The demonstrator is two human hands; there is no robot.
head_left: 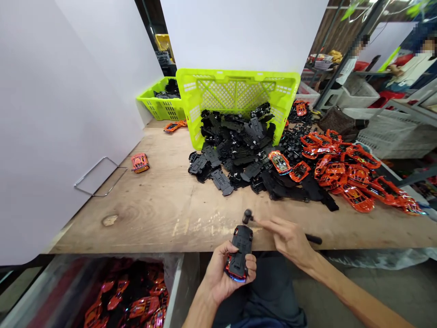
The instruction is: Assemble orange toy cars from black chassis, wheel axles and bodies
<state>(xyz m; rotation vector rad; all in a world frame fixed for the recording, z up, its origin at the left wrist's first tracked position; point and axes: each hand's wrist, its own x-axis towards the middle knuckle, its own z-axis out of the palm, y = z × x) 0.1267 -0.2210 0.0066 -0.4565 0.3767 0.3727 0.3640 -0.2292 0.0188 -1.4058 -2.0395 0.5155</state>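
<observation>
My left hand (pixel 227 269) is closed around a toy car (pixel 241 248) turned underside up, its black chassis facing me. Red body edges and a blue strip show at its near end. A small black hammer (pixel 248 215) is gripped in my right hand (pixel 288 237); its head is just beyond the car's far end, and the handle tip sticks out past my palm. Past my hands lies a heap of black chassis (pixel 235 146), spilling from a tipped lime-green crate (pixel 191 109). To its right are piled orange car bodies (pixel 358 175).
A single orange toy car (pixel 140 162) stands at left on the wooden table (pixel 143 214), near a bent wire frame (pixel 102 196). Below the edge is a bin (pixel 175 282) of red cars. Another green crate (pixel 160 107) stands behind. White panels rise left and back; people are at far right.
</observation>
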